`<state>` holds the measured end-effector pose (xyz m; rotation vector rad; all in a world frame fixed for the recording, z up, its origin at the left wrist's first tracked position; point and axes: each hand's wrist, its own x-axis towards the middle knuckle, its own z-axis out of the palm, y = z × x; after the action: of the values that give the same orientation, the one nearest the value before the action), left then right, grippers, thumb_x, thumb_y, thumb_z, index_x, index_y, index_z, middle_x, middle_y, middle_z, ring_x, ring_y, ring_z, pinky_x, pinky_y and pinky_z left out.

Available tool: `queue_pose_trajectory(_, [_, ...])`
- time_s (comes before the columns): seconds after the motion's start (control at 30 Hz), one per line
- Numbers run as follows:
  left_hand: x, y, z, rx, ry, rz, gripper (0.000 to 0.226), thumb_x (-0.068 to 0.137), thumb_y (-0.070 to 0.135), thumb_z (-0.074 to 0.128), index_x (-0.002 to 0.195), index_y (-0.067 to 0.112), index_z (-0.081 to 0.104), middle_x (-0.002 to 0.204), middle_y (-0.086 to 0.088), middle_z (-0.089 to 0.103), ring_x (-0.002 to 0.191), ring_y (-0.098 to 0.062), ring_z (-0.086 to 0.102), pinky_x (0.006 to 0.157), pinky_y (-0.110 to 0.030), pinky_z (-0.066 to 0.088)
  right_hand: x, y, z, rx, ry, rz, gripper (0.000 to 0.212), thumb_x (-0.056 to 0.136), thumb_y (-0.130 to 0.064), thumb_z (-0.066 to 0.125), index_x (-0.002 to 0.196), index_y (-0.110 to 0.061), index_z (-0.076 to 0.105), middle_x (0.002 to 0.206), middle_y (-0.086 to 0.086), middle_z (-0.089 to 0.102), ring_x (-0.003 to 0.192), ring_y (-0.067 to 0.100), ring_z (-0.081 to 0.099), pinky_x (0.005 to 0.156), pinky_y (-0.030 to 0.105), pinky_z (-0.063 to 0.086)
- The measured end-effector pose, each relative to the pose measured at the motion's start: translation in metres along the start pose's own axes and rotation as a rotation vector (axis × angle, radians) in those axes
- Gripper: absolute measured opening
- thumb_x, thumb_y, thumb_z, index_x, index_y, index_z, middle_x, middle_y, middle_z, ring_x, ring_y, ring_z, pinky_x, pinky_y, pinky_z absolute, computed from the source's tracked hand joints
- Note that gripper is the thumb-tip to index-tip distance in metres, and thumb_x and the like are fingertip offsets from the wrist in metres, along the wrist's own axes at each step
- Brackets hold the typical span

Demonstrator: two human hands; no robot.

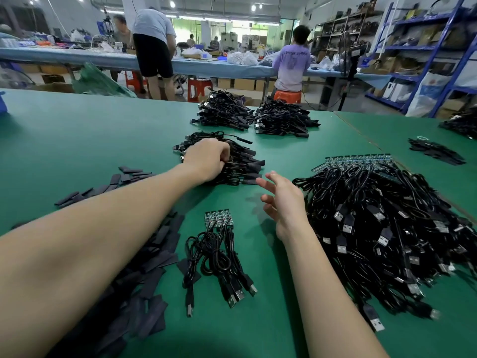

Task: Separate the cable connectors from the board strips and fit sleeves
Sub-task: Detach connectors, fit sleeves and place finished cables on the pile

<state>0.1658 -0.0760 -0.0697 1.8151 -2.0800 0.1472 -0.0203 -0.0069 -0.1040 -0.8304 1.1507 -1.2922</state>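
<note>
My left hand (207,158) reaches far forward and rests with curled fingers on a pile of sleeved black cables (245,161); its fingers touch the cables, though whether they grip one is hidden. My right hand (282,200) hovers open above the green table, fingers spread, holding nothing. Below it lies a short board strip (219,219) with several USB cables (222,264) still attached. A big heap of cables on long board strips (382,218) sits to the right. Flat black sleeves (144,277) are scattered under and left of my left forearm.
Two more cable piles (224,112) (284,118) lie at the table's far edge. More sleeves (436,151) and cables (462,124) sit at the far right. Beyond the green table (77,130), people work at a long blue bench; shelving stands at the right.
</note>
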Motion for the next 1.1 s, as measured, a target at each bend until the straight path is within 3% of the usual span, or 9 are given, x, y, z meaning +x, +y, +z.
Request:
queue_pose_trajectory(0.17, [-0.012,0.002,0.013,-0.117,-0.043,-0.008,0.022,0.093,0.017,0.056,0.108,0.021,0.071,0.112,-0.004,0.064,0.115,-0.028,0.053,0.094,-0.045,0.05,0.001,0.003,0.002,-0.083,-0.039,-0.001,0.012,0.101,-0.029,0.059,0.102,-0.023,0.069,0.085,-0.013,0.079,0.049,0.003,0.05,0.049,0.018,0.038])
queue_pose_trajectory(0.33, [-0.039,0.007,0.0,-0.317,0.174,-0.058,0.015,0.092,0.019,0.061,0.105,0.021,0.069,0.106,0.002,0.065,0.107,-0.021,0.056,0.093,-0.037,0.048,0.001,0.005,0.004,-0.152,-0.091,-0.011,0.01,0.101,-0.028,0.062,0.107,-0.022,0.067,0.078,-0.011,0.078,0.046,0.002,0.051,0.045,0.015,0.038])
queue_pose_trajectory(0.5, [-0.079,0.007,-0.005,-0.339,-0.148,-0.155,0.011,0.096,0.029,0.058,0.091,0.035,0.066,0.088,0.016,0.065,0.084,-0.01,0.061,0.081,-0.025,0.046,-0.002,0.007,0.006,-0.354,-0.193,-0.026,0.01,0.1,-0.029,0.064,0.107,-0.022,0.067,0.079,-0.008,0.078,0.055,0.008,0.052,0.047,0.017,0.038])
queue_pose_trajectory(0.63, [-0.095,0.003,-0.003,-0.228,-0.291,-0.142,0.012,0.099,0.035,0.056,0.099,0.028,0.065,0.096,0.007,0.064,0.092,-0.015,0.06,0.09,-0.027,0.047,-0.001,0.013,0.007,-0.711,-0.188,-0.207,0.008,0.094,-0.034,0.065,0.089,-0.029,0.07,0.079,-0.011,0.077,0.063,0.006,0.056,0.065,0.025,0.047])
queue_pose_trajectory(0.7, [-0.099,0.002,-0.002,-0.248,-0.307,-0.141,0.014,0.099,0.035,0.057,0.101,0.025,0.066,0.099,0.006,0.066,0.093,-0.016,0.061,0.088,-0.026,0.047,0.0,0.017,0.008,-0.951,-0.148,-0.324,0.013,0.092,-0.042,0.065,0.083,-0.034,0.068,0.08,-0.016,0.072,0.084,0.009,0.064,0.079,0.03,0.051])
queue_pose_trajectory(0.8, [-0.101,0.002,-0.001,-0.344,-0.252,-0.145,0.011,0.096,0.03,0.059,0.093,0.025,0.069,0.095,0.007,0.069,0.089,-0.014,0.062,0.079,-0.023,0.045,-0.002,0.023,0.011,-1.06,-0.192,-0.399,0.019,0.093,-0.05,0.063,0.08,-0.037,0.067,0.084,-0.018,0.07,0.104,0.017,0.062,0.092,0.037,0.052])
queue_pose_trajectory(0.93, [-0.099,0.003,-0.002,-0.566,-0.168,-0.151,0.013,0.093,0.03,0.062,0.082,0.028,0.068,0.078,0.014,0.067,0.066,0.001,0.056,0.062,-0.018,0.039,0.0,0.021,0.008,-0.969,-0.237,-0.473,0.025,0.095,-0.046,0.066,0.075,-0.033,0.065,0.076,-0.016,0.067,0.082,0.005,0.059,0.079,0.031,0.048])
queue_pose_trajectory(1.0, [-0.098,0.002,-0.002,-0.634,-0.191,-0.144,0.014,0.094,0.032,0.062,0.083,0.029,0.069,0.075,0.014,0.066,0.059,0.005,0.052,0.061,-0.02,0.039,0.0,0.017,0.005,-0.928,-0.266,-0.464,0.026,0.096,-0.046,0.067,0.073,-0.032,0.066,0.066,-0.022,0.062,0.065,-0.004,0.053,0.068,0.021,0.04])
queue_pose_trajectory(1.1, [-0.096,0.001,-0.002,-0.702,-0.212,-0.123,0.016,0.096,0.03,0.061,0.081,0.029,0.068,0.07,0.016,0.062,0.056,0.006,0.05,0.063,-0.022,0.039,-0.002,0.014,0.001,-0.849,-0.325,-0.433,0.026,0.098,-0.042,0.065,0.075,-0.029,0.066,0.06,-0.026,0.056,0.06,0.001,0.047,0.065,0.021,0.038])
